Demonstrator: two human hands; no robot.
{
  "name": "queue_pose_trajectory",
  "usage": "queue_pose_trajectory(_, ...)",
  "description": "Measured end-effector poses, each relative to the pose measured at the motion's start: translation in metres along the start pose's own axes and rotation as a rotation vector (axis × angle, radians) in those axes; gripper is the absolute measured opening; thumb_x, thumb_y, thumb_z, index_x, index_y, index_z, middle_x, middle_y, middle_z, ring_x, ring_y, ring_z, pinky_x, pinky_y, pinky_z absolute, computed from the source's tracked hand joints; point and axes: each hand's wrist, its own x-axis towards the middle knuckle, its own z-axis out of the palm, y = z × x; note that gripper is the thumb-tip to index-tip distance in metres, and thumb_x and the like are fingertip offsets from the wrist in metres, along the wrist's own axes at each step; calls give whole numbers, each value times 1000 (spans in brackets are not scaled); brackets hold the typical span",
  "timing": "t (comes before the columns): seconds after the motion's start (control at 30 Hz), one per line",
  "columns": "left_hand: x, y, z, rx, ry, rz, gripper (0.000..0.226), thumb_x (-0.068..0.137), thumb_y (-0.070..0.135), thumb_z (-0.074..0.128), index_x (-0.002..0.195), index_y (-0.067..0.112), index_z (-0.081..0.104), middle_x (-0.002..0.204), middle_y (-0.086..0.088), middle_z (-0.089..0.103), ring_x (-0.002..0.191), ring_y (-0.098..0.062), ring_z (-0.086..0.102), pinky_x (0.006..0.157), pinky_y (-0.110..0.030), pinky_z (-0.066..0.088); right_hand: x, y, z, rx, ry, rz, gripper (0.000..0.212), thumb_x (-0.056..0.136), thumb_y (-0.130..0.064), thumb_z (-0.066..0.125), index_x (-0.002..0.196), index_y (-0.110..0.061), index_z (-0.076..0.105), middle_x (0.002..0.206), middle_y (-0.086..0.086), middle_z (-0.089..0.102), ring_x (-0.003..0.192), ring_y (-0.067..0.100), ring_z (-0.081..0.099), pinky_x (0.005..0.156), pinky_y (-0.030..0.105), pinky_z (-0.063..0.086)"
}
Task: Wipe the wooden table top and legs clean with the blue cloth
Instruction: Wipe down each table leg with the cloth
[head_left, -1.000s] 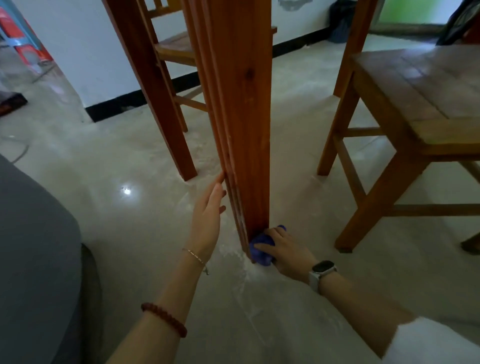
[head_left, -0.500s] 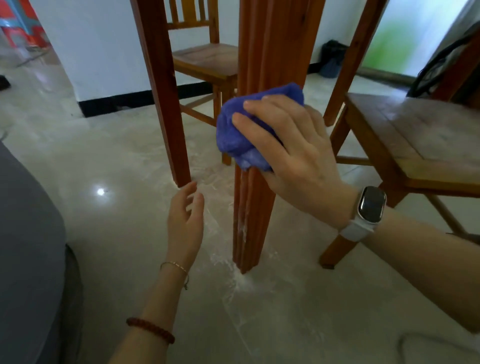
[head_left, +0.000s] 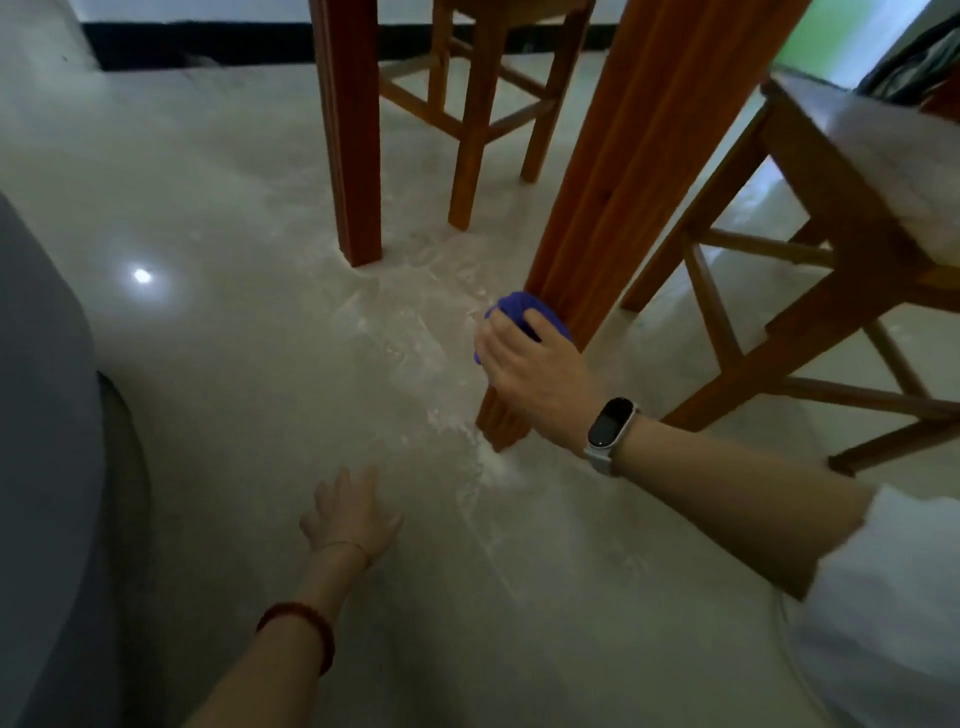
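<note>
A: What sits nearest, at the bottom of the frame?

B: The left hand (head_left: 350, 512), lower centre, fingers spread and holding nothing, low over the floor (head_left: 218, 364). I cannot tell if it touches. A red bead bracelet (head_left: 306, 631) rings the forearm below it.

A: And the right hand (head_left: 535, 366)?

B: Middle of the frame, coming in from the lower right, a watch (head_left: 610, 426) on the wrist. It is closed around the cloth (head_left: 517, 312), pressing it against the near leg (head_left: 608, 208), low down, a little above the foot.

A: How does that leg stand?

B: It slants from the upper right down to the centre. White dust (head_left: 488, 462) lies on the floor round its foot.

A: Further off?

B: A chair (head_left: 831, 218) at the right edge, just beside the leg. A second leg (head_left: 353, 130) at upper centre, with another chair (head_left: 483, 119) just behind it. A black skirting (head_left: 208, 44) runs across the top left.

A: Left edge?

B: Something grey (head_left: 41, 441), blurred; I cannot tell what.
</note>
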Motion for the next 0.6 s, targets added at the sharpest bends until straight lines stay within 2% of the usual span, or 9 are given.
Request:
queue_pose_trajectory(0.03, 2, -6, 11, 12, -42, -21, 78, 82, 56, 52, 143, 33, 11, 154, -4, 5, 139, -33, 11, 108, -50, 27, -2, -13, 12, 23, -32, -19, 43, 82, -13, 31, 104, -14, 69, 109, 3, 67, 111, 21, 58, 89, 37, 47)
queue_pose_trajectory(0.1, 4, -15, 28, 67, -118, -25, 81, 81, 59, 51, 143, 35, 5, 155, -5, -4, 140, -34, 4, 108, -53, 23, -8, -36, 29, 63, -123, -80, 27, 82, -20, 53, 104, -15, 67, 109, 4, 66, 110, 23, 57, 90, 38, 46)
queue_pose_trajectory(0.13, 4, -18, 34, 89, -154, -23, 82, 81, 59, 50, 144, 37, 2, 155, -5, -8, 141, -35, 0, 108, -53, 22, -11, -46, 34, 110, -175, -85, 26, 80, -21, 60, 105, -14, 65, 109, 5, 65, 110, 25, 57, 91, 39, 45)
queue_pose_trajectory(0.23, 4, -21, 43, 104, -227, -21, 82, 83, 57, 48, 143, 37, -4, 154, -7, -16, 140, -36, -7, 109, -55, 17, -19, -54, 28, 356, -218, -27, 33, 80, -13, 51, 113, -13, 57, 113, 8, 59, 107, 27, 53, 90, 37, 35)
queue_pose_trajectory(0.3, 4, -18, 39, 125, -217, -29, 79, 83, 57, 48, 143, 36, 1, 154, -8, -10, 140, -38, -3, 108, -53, 21, -19, -40, 13, 411, -50, 100, 43, 70, -14, 67, 112, -15, 59, 110, 9, 60, 101, 26, 53, 79, 35, 30)
queue_pose_trajectory(0.37, 7, -11, 31, 126, -215, -55, 71, 82, 59, 48, 140, 34, 15, 151, -10, 4, 137, -38, 9, 105, -48, 28, -15, -13, -7, 400, 106, 241, 51, 65, -17, 75, 113, -17, 60, 111, 12, 59, 100, 27, 46, 75, 36, 28)
queue_pose_trajectory(0.47, 14, 7, 8, 78, -222, -73, 61, 81, 60, 49, 133, 30, 35, 140, -9, 27, 130, -32, 28, 101, -44, 37, -3, 31, -43, 381, 314, 373, 48, 72, -18, 65, 119, -17, 54, 119, 12, 51, 104, 27, 39, 79, 37, 28)
queue_pose_trajectory(0.53, 21, 21, -8, 5, -159, -27, 59, 82, 54, 52, 134, 30, 35, 140, -7, 31, 129, -30, 31, 101, -45, 37, 1, 48, -59, 332, 426, 390, 43, 80, -20, 55, 122, -21, 47, 123, 7, 40, 109, 27, 38, 84, 39, 29)
queue_pose_trajectory(0.6, 26, 36, -23, -44, -52, 61, 59, 85, 50, 50, 137, 30, 30, 145, -7, 27, 131, -30, 30, 102, -45, 35, -1, 54, -65, 258, 468, 387, 39, 84, -21, 54, 122, -21, 45, 125, 5, 38, 114, 27, 36, 89, 41, 29)
